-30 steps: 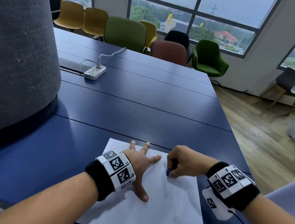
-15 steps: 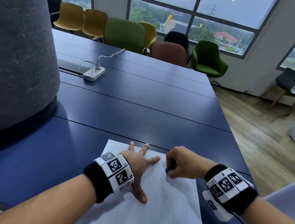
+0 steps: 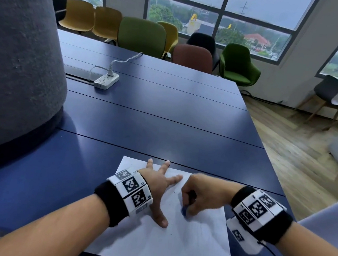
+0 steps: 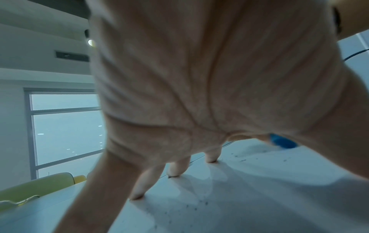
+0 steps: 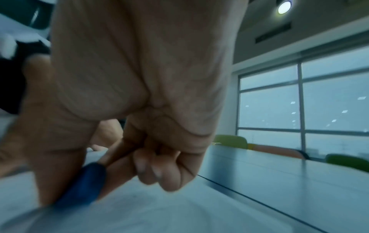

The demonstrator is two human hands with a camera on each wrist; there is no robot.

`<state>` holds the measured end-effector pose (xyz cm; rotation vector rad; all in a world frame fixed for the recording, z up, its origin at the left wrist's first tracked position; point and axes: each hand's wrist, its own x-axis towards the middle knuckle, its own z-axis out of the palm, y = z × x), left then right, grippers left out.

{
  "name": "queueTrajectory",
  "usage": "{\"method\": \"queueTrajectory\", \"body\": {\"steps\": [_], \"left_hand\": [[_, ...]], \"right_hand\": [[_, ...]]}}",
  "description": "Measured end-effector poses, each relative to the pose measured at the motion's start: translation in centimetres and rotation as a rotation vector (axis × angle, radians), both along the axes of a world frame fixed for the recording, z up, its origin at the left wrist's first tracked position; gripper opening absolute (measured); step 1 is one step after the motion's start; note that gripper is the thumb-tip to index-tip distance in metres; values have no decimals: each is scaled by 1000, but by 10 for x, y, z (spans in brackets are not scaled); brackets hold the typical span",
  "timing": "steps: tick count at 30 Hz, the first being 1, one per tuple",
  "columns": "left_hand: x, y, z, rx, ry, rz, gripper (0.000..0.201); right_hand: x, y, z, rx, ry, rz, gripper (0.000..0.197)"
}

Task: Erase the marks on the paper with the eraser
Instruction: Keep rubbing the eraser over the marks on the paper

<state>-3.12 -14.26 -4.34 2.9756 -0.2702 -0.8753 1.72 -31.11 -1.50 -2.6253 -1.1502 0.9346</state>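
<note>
Left hand flat, fingers spread, pressing paper on blue table, right hand pinching blue eraser, eraser tip touching paper between the hands

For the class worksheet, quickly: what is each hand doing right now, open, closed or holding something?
Left hand: open, fingers spread flat, pressing on the paper.
Right hand: closed, pinching the blue eraser against the paper.
</note>
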Motion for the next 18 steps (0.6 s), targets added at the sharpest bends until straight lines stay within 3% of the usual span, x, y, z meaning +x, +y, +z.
{"method": "queueTrajectory", "body": {"steps": [3,7,12,16,18], "left_hand": [[0,1,1,-2,2,5,137],[0,-1,2,15,6,-4,136],[-1,0,1,11,1,2,136],[-1,-1,2,18,-3,-6,136],[0,-1,2,19,6,-6,136]], "right_hand": [[4,0,-2,74,-66,-79,20],[-18,2,-3,21,71,39,15],[-5,-1,-3,119,-75,-87,17],[-32,-1,-2,25,118,69,15],[-25,-4,-1,-1,71,51,17]]}}
